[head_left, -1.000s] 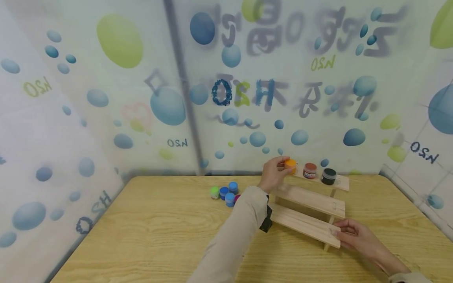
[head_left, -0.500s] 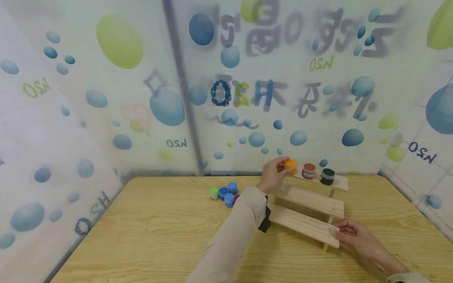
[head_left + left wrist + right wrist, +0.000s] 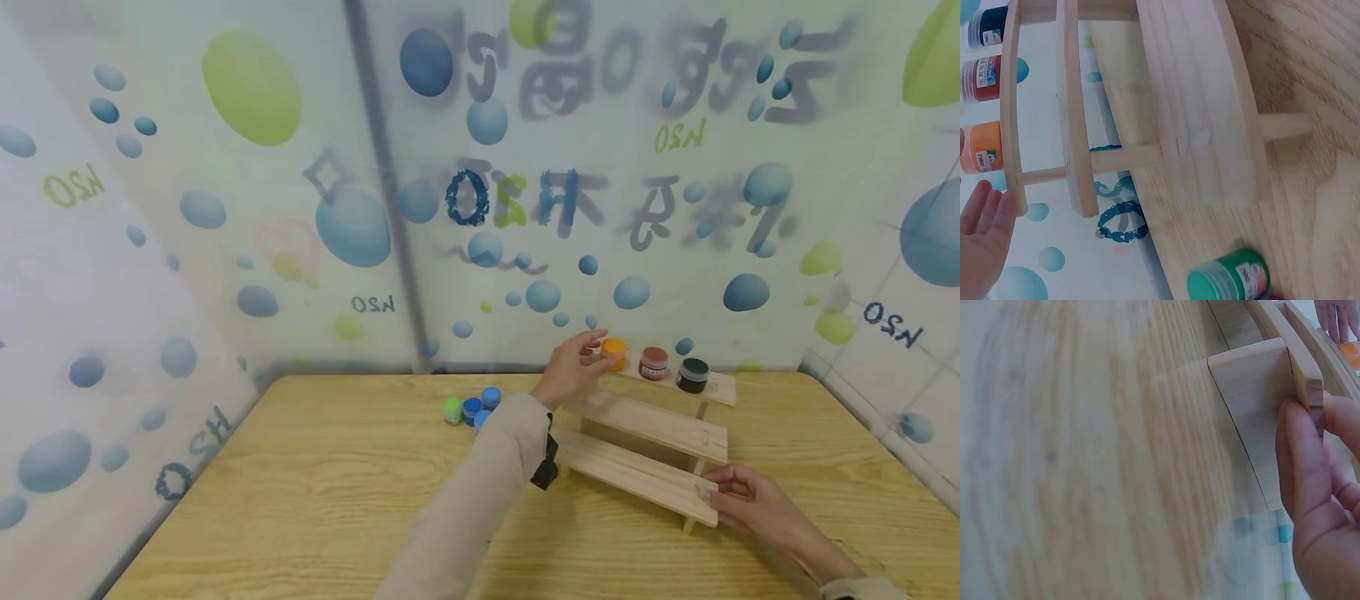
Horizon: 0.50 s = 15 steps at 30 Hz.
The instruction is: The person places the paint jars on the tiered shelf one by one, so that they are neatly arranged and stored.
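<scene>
A three-tier wooden stand (image 3: 637, 473) stands on the table at the right. Its top board carries an orange paint jar (image 3: 614, 355), a red-brown paint jar (image 3: 653, 363) and a dark paint jar (image 3: 692, 376) in a row. My left hand (image 3: 572, 368) is beside the orange jar at the board's left end, fingers extended; in the left wrist view these fingers (image 3: 988, 215) are straight, near the board's end. My right hand (image 3: 759, 507) pinches the right end of the lowest board, thumb on one face and fingers on the other, as the right wrist view shows.
Left of the stand, a light green jar (image 3: 452, 410) and several blue jars (image 3: 472, 410) are grouped on the wooden table (image 3: 337, 492). A green jar (image 3: 1229, 278) lies near the stand's foot in the left wrist view. A printed curtain (image 3: 300, 208) hangs behind.
My left hand has let go of the orange jar and drawn slightly left and back, its fingers spreading. The orange jar stays on the top board. My right hand keeps its grip.
</scene>
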### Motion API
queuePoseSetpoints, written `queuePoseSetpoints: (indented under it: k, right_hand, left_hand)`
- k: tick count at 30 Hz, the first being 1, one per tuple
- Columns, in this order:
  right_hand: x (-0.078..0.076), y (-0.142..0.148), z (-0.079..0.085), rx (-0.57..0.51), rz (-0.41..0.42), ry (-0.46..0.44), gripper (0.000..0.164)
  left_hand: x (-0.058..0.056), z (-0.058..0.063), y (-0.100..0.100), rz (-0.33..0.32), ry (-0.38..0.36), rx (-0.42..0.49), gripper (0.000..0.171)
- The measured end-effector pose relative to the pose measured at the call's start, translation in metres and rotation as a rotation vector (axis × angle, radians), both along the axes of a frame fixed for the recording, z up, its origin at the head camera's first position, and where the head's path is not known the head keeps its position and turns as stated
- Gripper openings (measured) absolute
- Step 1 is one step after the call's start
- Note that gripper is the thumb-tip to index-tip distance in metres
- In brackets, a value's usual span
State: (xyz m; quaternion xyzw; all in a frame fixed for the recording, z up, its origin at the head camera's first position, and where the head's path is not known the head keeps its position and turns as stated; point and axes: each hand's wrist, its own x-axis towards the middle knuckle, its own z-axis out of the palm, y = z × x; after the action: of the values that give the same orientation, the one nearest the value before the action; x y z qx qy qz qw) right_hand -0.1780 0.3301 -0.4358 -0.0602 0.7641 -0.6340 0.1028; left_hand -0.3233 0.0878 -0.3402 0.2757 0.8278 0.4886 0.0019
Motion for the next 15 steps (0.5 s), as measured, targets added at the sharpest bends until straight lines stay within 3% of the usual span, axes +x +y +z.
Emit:
queuePoseSetpoints:
  k: [5, 10, 15]
  right_hand:
    - [0.001, -0.001, 0.000, 0.001, -0.005, -0.005, 0.024]
    - [0.002, -0.001, 0.001, 0.000, -0.009, -0.012, 0.021]
    - [0.002, -0.002, 0.002, 0.014, -0.012, -0.004, 0.024]
  left_hand:
    - [0.002, 0.002, -0.014, -0.069, 0.030, -0.052, 0.047]
    - [0.005, 0.003, -0.030, -0.098, 0.066, -0.096, 0.047]
    - [0.016, 0.003, -0.046, -0.136, -0.008, -0.114, 0.044]
